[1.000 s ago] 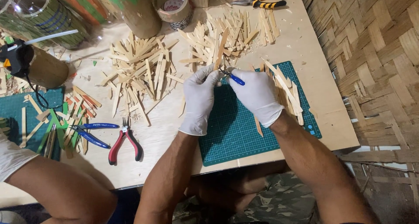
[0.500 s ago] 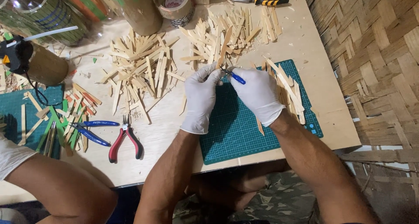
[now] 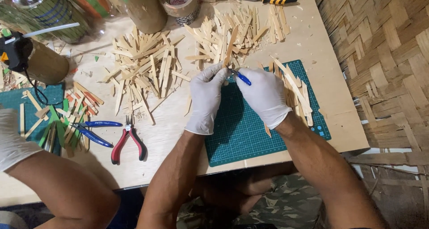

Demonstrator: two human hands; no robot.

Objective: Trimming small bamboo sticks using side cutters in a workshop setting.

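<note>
Your left hand (image 3: 206,97) is pinching a thin wooden stick (image 3: 231,47) upright above the green cutting mat (image 3: 250,131); your right hand (image 3: 264,95) is gripping blue-handled cutters (image 3: 241,77). The stick looks light and brittle, so keep holding near its base.

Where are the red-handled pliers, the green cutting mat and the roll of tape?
red-handled pliers (image 3: 128,144), head view, on the handles.
green cutting mat (image 3: 243,126), head view, bare middle.
roll of tape (image 3: 181,3), head view, top rim.
</note>
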